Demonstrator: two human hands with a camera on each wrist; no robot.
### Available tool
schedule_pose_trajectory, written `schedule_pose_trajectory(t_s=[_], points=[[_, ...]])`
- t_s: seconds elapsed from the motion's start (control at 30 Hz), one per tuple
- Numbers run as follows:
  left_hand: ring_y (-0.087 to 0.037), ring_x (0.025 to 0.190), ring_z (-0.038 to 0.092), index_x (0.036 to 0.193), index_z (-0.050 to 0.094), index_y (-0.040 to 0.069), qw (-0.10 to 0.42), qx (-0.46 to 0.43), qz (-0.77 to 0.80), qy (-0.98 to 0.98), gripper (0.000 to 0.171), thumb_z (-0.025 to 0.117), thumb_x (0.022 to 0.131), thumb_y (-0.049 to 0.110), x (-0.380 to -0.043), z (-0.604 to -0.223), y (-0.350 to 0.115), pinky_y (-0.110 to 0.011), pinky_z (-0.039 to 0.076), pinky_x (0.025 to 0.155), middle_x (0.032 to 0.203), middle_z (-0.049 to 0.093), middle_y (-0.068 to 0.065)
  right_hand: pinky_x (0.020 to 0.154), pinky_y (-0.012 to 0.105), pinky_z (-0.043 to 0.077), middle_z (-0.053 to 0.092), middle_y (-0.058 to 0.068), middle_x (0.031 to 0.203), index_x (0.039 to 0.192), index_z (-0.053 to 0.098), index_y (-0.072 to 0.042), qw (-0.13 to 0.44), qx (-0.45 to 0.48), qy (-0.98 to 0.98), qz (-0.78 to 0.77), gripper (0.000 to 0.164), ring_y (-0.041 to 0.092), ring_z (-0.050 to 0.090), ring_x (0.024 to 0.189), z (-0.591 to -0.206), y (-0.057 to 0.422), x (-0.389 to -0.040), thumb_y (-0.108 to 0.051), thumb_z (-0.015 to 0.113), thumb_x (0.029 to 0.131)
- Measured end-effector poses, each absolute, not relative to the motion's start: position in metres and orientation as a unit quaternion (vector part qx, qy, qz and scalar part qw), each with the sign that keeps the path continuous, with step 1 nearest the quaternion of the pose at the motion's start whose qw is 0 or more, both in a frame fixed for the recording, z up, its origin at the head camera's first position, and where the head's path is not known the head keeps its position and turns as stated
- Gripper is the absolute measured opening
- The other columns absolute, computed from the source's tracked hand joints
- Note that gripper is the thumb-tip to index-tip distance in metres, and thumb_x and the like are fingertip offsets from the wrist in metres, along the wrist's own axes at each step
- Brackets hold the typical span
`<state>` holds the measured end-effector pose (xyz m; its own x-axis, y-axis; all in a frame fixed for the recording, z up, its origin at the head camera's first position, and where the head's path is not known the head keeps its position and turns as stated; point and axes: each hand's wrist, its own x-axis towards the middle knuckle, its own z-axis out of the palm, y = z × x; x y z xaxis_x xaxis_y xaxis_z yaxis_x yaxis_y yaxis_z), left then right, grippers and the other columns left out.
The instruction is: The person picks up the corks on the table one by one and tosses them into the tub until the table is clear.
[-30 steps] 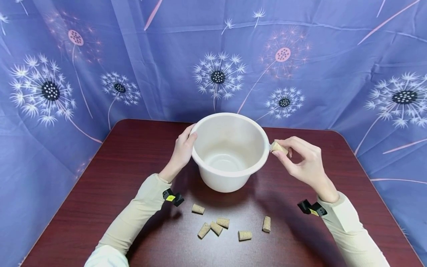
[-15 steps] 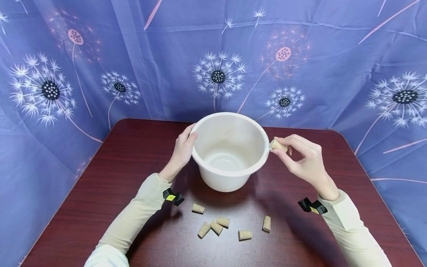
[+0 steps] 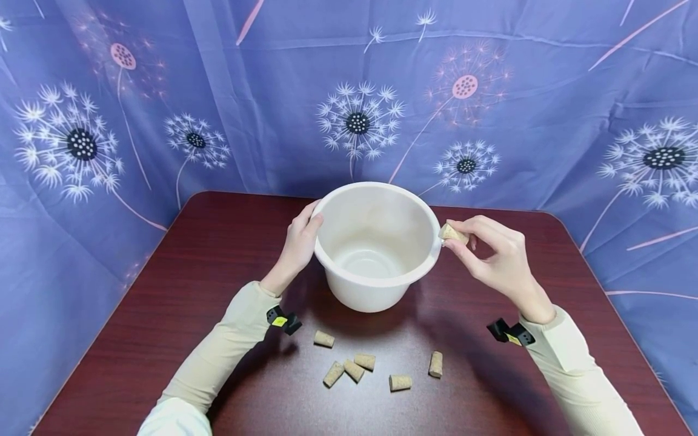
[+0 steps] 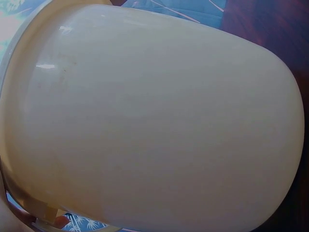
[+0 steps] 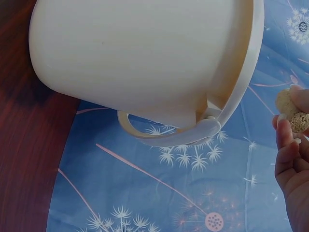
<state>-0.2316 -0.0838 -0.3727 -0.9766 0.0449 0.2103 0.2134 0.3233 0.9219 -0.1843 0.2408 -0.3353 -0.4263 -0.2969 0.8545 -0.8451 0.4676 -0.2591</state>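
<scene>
A white plastic bucket (image 3: pixel 373 297) is near the table's back, its opening leaning toward me and its inside bare. My left hand (image 3: pixel 299 242) grips the left rim, thumb over the edge and fingers hidden behind. The bucket's wall (image 4: pixel 159 116) fills the left wrist view. Just outside the right rim, my right hand (image 3: pixel 498 257) pinches a tapered cork (image 3: pixel 455 234) between thumb and fingers. That cork (image 5: pixel 286 102) shows at the right edge of the right wrist view. Several corks (image 3: pixel 400 383) lie scattered on the table before the bucket.
The dark red-brown wooden table (image 3: pixel 229 242) has rounded back corners. Blue dandelion-print cloth (image 3: pixel 272 109) hangs behind it and along its sides. A curved handle (image 5: pixel 159 140) hangs off the bucket's rim in the right wrist view.
My right hand, with the cork, has risen very slightly along the bucket's rim. The left hand, bucket and table corks look nearly unmoved; the whole head view shifts a little.
</scene>
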Motion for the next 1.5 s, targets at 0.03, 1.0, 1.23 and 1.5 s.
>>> schedule_pose_trajectory(t_s=[0.03, 1.0, 1.23, 1.5], points=[[-0.031, 0.115, 0.059, 0.14, 0.051, 0.01, 0.072, -0.079, -0.576, -0.811, 0.043, 0.042, 0.099, 0.02, -0.231, -0.373, -0.084, -0.044, 0.048, 0.098, 0.135, 0.058, -0.014, 0.058, 0.016, 0.036, 0.069, 0.01, 0.076, 0.097, 0.075, 0.002, 0.383, 0.373, -0.766, 0.356, 0.036, 0.006, 0.046, 0.063, -0.335, 0.241, -0.184, -0.033, 0.068, 0.089], [-0.03, 0.115, 0.059, 0.14, 0.051, 0.01, 0.069, -0.079, -0.582, -0.807, 0.043, 0.042, 0.099, 0.021, -0.232, -0.374, -0.084, -0.044, 0.049, 0.097, 0.135, 0.058, -0.014, 0.059, 0.013, 0.037, 0.071, 0.01, 0.079, 0.097, 0.075, 0.001, 0.376, 0.398, -0.757, 0.356, 0.036, 0.005, 0.048, 0.063, -0.33, 0.234, -0.191, -0.034, 0.067, 0.089], [-0.03, 0.114, 0.059, 0.139, 0.051, 0.009, 0.073, -0.079, -0.582, -0.806, 0.043, 0.042, 0.099, 0.02, -0.232, -0.373, -0.083, -0.044, 0.048, 0.097, 0.135, 0.058, -0.015, 0.059, 0.013, 0.037, 0.072, 0.01, 0.081, 0.096, 0.075, 0.0, 0.371, 0.401, -0.759, 0.354, 0.032, 0.007, 0.048, 0.061, -0.329, 0.234, -0.192, -0.03, 0.069, 0.088], [-0.03, 0.114, 0.059, 0.139, 0.051, 0.01, 0.074, -0.078, -0.582, -0.806, 0.043, 0.042, 0.099, 0.02, -0.232, -0.373, -0.083, -0.044, 0.048, 0.098, 0.136, 0.058, -0.014, 0.061, 0.013, 0.037, 0.067, 0.002, 0.075, 0.098, 0.075, -0.003, 0.349, 0.414, -0.765, 0.348, 0.029, 0.006, 0.048, 0.064, -0.326, 0.234, -0.194, -0.029, 0.069, 0.088]])
